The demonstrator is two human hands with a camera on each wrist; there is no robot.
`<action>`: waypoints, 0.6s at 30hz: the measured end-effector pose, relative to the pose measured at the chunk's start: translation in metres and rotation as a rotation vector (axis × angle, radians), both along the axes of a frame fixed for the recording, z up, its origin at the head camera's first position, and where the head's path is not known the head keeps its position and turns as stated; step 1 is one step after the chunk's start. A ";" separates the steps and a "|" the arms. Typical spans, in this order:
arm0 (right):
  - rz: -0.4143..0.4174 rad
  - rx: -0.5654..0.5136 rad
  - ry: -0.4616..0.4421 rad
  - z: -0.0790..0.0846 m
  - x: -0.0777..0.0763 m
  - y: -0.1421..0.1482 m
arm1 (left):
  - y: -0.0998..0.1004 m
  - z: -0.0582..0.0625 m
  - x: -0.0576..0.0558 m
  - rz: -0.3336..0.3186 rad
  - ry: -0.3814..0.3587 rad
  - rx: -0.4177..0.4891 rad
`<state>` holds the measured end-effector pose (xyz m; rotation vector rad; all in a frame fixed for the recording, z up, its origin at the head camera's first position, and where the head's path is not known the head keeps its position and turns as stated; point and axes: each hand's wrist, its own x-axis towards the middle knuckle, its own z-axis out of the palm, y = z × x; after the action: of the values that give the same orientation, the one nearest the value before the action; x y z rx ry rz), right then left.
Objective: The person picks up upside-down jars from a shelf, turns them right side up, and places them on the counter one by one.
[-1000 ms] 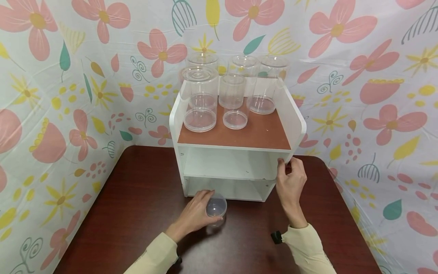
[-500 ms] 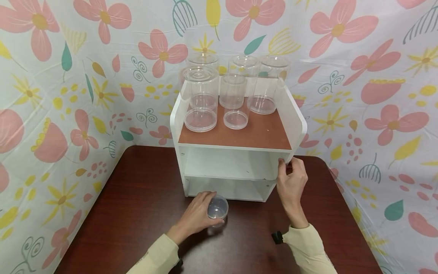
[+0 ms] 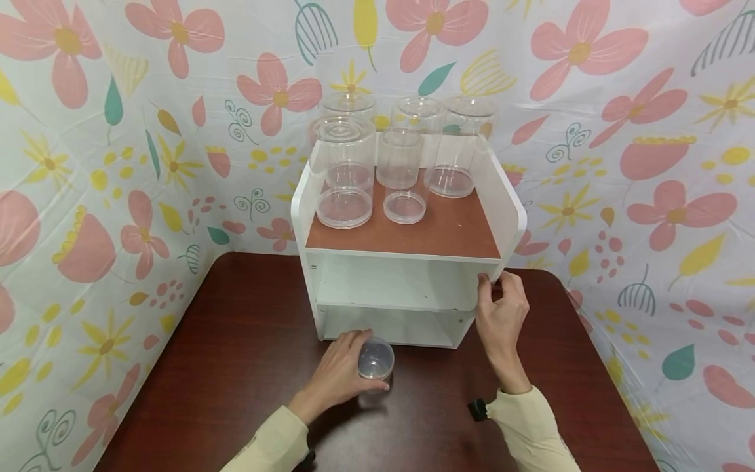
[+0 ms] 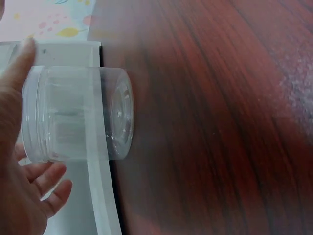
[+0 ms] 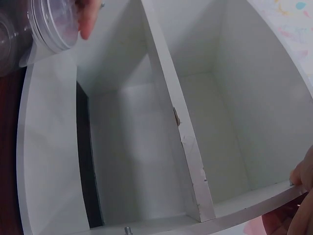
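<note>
In the head view my left hand grips a small clear plastic jar in front of the white shelf unit. Its thumb is on the near side and its fingers on the far side. The left wrist view has the jar upright, rim end toward the palm, base facing the table; whether it touches the table I cannot tell. My right hand pinches the front edge of the shelf unit's right side panel. In the right wrist view, fingertips of the right hand lie around that panel's edge.
Several clear jars, including a front-left one and a smaller one, stand on the brown top board, some stacked. Below are two white compartments divided by a chipped shelf. Dark red table; flowered cloth behind.
The left hand and its jar have shifted very slightly to the right. The right hand stays on the side panel, and the shelf unit looks the same.
</note>
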<state>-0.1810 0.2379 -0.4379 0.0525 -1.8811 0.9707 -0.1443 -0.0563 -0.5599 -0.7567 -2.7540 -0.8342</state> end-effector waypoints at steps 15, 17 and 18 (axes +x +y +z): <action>-0.004 -0.003 0.008 0.001 -0.001 -0.001 | -0.012 0.077 0.010 0.074 -0.022 0.233; -0.005 -0.002 0.008 0.000 -0.001 -0.001 | -0.013 0.090 0.012 0.070 -0.005 0.257; -0.003 -0.003 0.007 0.000 -0.001 0.000 | -0.013 0.097 0.013 0.067 0.010 0.269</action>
<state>-0.1823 0.2375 -0.4376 0.0510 -1.8726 0.9696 -0.1312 -0.0694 -0.4624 -0.6120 -2.5687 -1.1522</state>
